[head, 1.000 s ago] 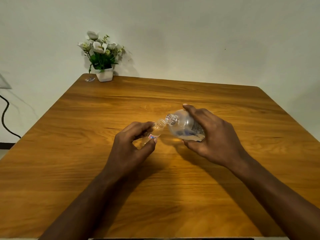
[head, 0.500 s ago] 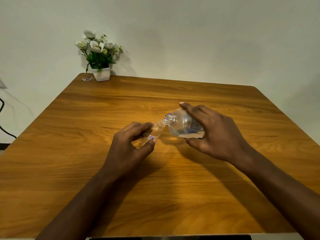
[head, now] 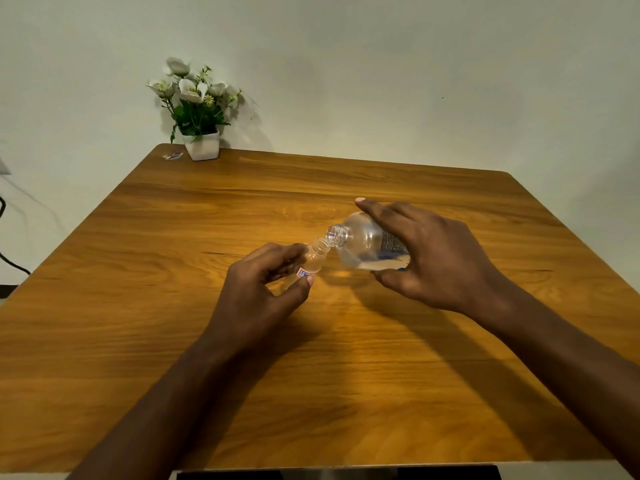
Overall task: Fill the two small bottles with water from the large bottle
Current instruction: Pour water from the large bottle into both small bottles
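My right hand [head: 436, 258] grips the large clear bottle [head: 360, 245], tipped on its side with its open mouth pointing left. A little water lies along its lower side. My left hand [head: 256, 289] pinches a small clear bottle [head: 313, 259] with a red and white label, tilted so its open neck sits just under and against the large bottle's mouth. Both are held over the middle of the wooden table [head: 311, 393]. Only one small bottle is in view; my fingers hide its lower half.
A white pot of artificial white flowers [head: 197, 112] stands at the table's far left corner, with a small scrap [head: 172, 156] beside it. A dark cable [head: 10, 261] hangs off to the left. The wall is close behind the table.
Both hands and bottles have held almost the same pose. The large bottle has tipped slightly more toward the small one's neck.
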`<state>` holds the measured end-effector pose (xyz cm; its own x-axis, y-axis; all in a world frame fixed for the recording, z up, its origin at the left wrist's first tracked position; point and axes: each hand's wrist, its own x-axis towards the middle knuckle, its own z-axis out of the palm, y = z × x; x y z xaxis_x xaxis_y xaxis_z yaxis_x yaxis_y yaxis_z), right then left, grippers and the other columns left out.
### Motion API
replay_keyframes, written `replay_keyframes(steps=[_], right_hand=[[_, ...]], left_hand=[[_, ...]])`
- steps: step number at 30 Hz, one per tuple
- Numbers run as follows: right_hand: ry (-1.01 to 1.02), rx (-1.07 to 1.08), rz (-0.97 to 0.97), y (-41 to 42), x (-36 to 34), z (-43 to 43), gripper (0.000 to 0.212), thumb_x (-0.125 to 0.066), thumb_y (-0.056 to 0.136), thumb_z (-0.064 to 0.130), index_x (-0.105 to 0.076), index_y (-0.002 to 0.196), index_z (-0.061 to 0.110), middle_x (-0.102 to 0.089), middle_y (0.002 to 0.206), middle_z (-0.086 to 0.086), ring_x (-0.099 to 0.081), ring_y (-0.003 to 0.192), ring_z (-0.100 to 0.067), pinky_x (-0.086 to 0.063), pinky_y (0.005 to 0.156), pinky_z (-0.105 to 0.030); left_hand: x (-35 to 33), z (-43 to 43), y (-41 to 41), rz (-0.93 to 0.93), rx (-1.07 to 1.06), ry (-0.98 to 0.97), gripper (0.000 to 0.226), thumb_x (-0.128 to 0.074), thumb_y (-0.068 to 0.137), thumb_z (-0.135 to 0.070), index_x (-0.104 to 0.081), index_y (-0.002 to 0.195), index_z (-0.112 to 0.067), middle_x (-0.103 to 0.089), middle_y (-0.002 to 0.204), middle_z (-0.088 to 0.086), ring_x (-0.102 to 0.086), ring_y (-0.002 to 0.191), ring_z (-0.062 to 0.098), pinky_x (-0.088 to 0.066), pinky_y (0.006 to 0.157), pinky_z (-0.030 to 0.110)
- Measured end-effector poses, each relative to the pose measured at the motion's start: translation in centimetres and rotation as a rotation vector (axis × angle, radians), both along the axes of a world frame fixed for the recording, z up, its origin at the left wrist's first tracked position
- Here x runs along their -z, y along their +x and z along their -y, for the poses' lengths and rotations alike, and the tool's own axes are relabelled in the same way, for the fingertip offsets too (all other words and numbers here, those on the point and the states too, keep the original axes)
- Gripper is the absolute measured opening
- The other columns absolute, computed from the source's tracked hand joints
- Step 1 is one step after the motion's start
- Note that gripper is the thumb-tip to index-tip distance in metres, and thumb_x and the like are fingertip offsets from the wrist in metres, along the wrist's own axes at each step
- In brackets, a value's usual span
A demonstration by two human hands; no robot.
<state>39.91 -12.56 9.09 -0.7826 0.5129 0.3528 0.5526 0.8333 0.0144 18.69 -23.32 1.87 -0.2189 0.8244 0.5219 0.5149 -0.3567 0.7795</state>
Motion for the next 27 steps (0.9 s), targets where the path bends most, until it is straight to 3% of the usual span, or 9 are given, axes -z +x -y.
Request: replay_keyframes(steps=[5, 16, 27], right_hand=[[-0.002, -0.014, 0.008, -0.1, -0.5, 0.1, 0.090, -0.075, 0.070, 0.035, -0.031, 0.149, 0.028, -0.059, 0.128, 0.002, -0.061, 0.103, -0.021, -0.053, 0.065, -0.033], [0.049, -0.012, 0.053, -0.1, -0.9, 0.0, 0.092, -0.078, 0.069, 0.035, -0.032, 0.149, 0.027, -0.061, 0.124, 0.002, -0.062, 0.098, -0.021, -0.035, 0.063, -0.023], [0.072, -0.007, 0.128, -0.4, -1.6, 0.0, 0.092, -0.076, 0.073, 0.034, -0.027, 0.150, 0.028, -0.059, 0.127, 0.000, -0.061, 0.100, -0.021, -0.040, 0.061, -0.025]], left_hand=[[-0.1, 0.1, 0.1, 0.012, 0.003, 0.001, 0.042, -0.071, 0.077, -0.016, -0.065, 0.118, -0.006, -0.068, 0.105, -0.001, -0.066, 0.096, 0.006, -0.052, 0.085, 0.020], [0.2, -0.1, 0.2, 0.038, -0.004, -0.012, 0.041, -0.074, 0.078, 0.000, -0.065, 0.117, -0.006, -0.068, 0.106, 0.001, -0.067, 0.093, 0.005, -0.052, 0.085, 0.018], [0.4, -0.1, 0.1, 0.030, 0.005, -0.010, 0.040, -0.075, 0.078, -0.003, -0.065, 0.117, -0.008, -0.068, 0.106, 0.000, -0.067, 0.094, 0.007, -0.053, 0.085, 0.022]])
